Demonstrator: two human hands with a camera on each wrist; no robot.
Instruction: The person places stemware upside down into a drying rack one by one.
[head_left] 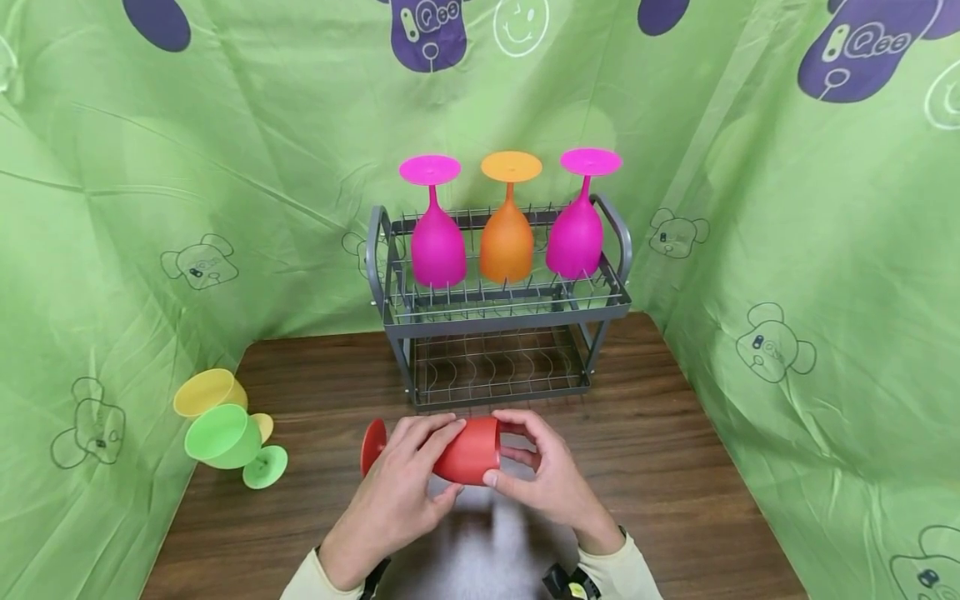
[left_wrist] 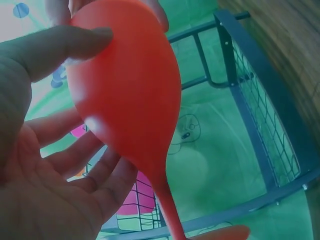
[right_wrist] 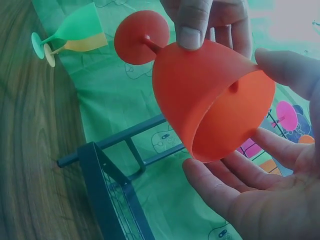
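A red plastic goblet (head_left: 472, 454) lies sideways in the air between both hands, its foot to the left and its open mouth to the right. My left hand (head_left: 401, 479) grips the bowl, with the thumb on one side and the fingers round the other. At the rim, the thumb and fingers of my right hand (head_left: 551, 479) hold the mouth of the goblet. The right wrist view shows the goblet's hollow inside (right_wrist: 235, 117) with nothing in it. In the left wrist view the stem (left_wrist: 170, 207) runs down past the fingers.
Behind the hands stands a dark two-tier dish rack (head_left: 510, 321). On its top tier, a magenta goblet (head_left: 438, 246), an orange goblet (head_left: 507, 242) and another magenta goblet (head_left: 576, 237) stand upside down. At left, a green goblet (head_left: 223, 437) and a yellow goblet (head_left: 210, 393) lie tilted on the wooden table (head_left: 660, 467).
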